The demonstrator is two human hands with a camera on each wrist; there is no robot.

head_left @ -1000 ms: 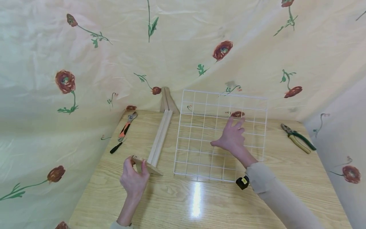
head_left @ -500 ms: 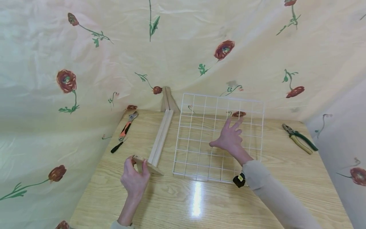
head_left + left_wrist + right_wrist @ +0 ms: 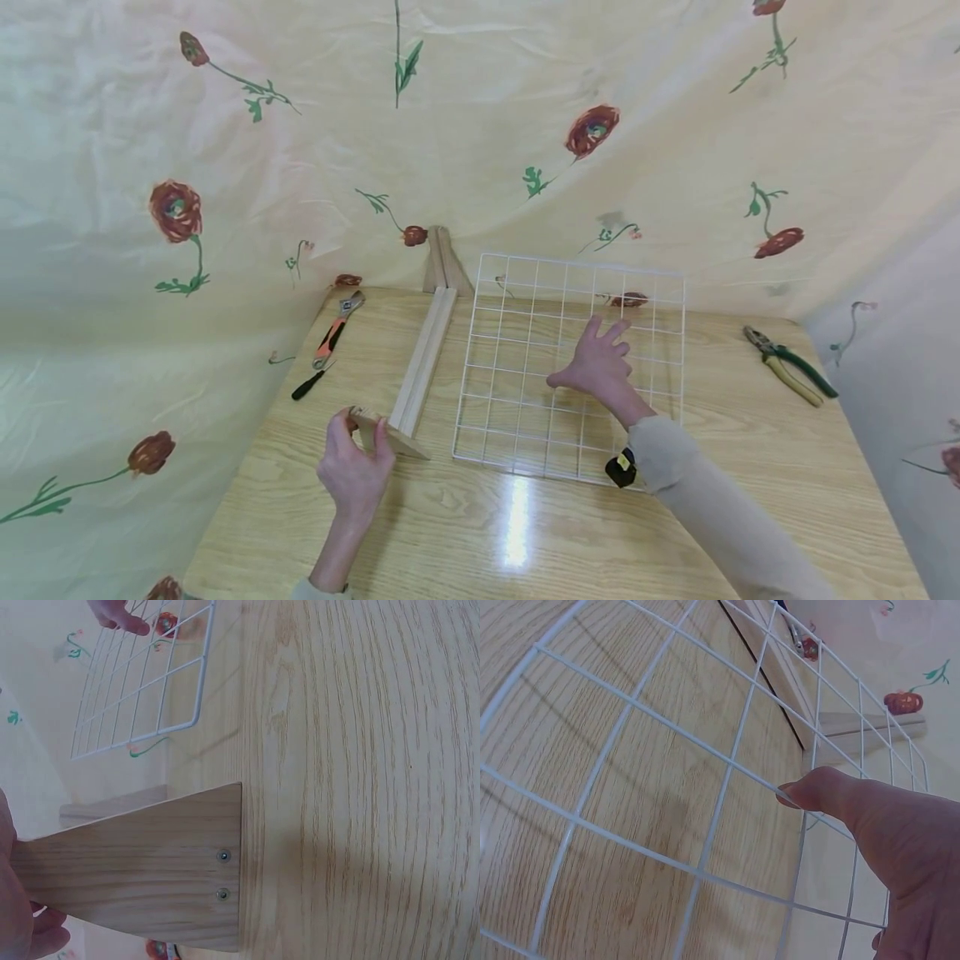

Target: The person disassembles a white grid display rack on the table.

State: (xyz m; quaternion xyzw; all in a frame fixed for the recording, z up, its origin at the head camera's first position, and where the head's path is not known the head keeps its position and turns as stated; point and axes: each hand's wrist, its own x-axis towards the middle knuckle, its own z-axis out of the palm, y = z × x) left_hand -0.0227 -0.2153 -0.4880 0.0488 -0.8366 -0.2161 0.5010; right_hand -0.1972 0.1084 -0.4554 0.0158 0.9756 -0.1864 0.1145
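Note:
My left hand (image 3: 356, 475) holds the upper end of the near wooden end board (image 3: 150, 870) of a low wooden stand (image 3: 422, 362). Two screw heads show near that board's foot in the left wrist view. On the right, my right hand (image 3: 600, 367) grips a white wire grid (image 3: 510, 367) with fingers spread over several squares and the thumb along a wire (image 3: 817, 791). Some of its fingertips are hidden in the right wrist view. The grid hangs tilted above the table, beside the stand and apart from it.
An adjustable wrench (image 3: 333, 329) and a black-handled screwdriver (image 3: 307, 385) lie left of the stand. Pliers (image 3: 791, 367) lie at the far right. A black tape measure (image 3: 621, 468) is by the right sleeve. Flowered cloth (image 3: 480, 125) hangs behind the table (image 3: 450, 533).
The grid's far edge has sunk and its right side has shifted left. My right hand has moved slightly left and down with it. The left hand and the stand stay in place.

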